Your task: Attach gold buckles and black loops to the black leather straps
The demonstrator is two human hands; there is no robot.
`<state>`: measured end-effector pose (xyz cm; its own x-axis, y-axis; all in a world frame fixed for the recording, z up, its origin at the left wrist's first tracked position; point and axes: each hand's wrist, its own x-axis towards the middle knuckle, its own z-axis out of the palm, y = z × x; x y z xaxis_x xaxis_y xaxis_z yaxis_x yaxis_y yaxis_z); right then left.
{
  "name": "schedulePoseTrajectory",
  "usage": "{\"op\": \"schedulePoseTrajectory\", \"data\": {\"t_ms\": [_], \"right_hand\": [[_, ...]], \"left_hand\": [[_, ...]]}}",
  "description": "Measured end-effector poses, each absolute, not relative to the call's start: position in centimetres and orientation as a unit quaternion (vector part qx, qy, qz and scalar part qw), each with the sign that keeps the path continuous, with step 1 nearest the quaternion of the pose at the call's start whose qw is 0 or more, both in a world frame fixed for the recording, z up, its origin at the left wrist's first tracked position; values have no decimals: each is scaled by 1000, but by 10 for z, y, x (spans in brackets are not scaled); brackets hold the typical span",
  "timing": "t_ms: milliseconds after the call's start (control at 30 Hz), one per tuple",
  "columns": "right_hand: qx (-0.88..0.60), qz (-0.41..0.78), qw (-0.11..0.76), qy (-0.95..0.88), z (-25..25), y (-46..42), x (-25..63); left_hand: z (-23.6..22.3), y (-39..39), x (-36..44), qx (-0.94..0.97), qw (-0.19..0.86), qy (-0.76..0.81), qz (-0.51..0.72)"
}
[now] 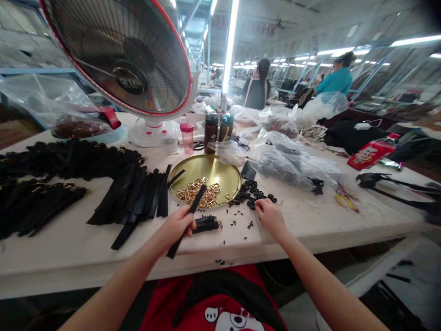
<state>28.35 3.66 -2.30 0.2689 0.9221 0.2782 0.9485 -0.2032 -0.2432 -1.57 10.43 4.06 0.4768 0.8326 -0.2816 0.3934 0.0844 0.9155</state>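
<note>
My left hand (179, 224) is closed around a flat black strap (199, 197), held at a slant with one end over the round gold tray (227, 171). Gold metal buckles (198, 192) lie heaped in that tray. Close to the left hand, a small stack of black straps with gold fittings (206, 224) rests on the table. At the edge of a pile of small black loops (248, 191), my right hand (270, 215) has its fingertips pinched together. Whatever is between those fingertips is too small or hidden to make out.
Many black straps (138, 195) cover the table's left side. Behind stand a large fan heater (127, 78), a pink cup (187, 138) and dark bottles (211, 133). Plastic bags (289, 158), yellow-handled scissors (342, 198) and a red bottle (372, 151) lie right. Two people (257, 87) are farther back.
</note>
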Motion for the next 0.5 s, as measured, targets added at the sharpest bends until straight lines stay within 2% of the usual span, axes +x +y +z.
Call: {"op": "schedulePoseTrajectory", "data": {"t_ms": [67,167,400,500], "right_hand": [[-772,-43,138,-619,-20,44,292],[-768,-54,72,-634,-17,52,289],[-751,-68,-6,-657,-15,47,285],[-746,-57,23,-663,-14,43,285]], "left_hand": [[39,71,2,524,722,422,161],[41,39,18,373,826,395,151],[46,27,18,251,875,383,160],[46,28,20,243,879,376,162]]}}
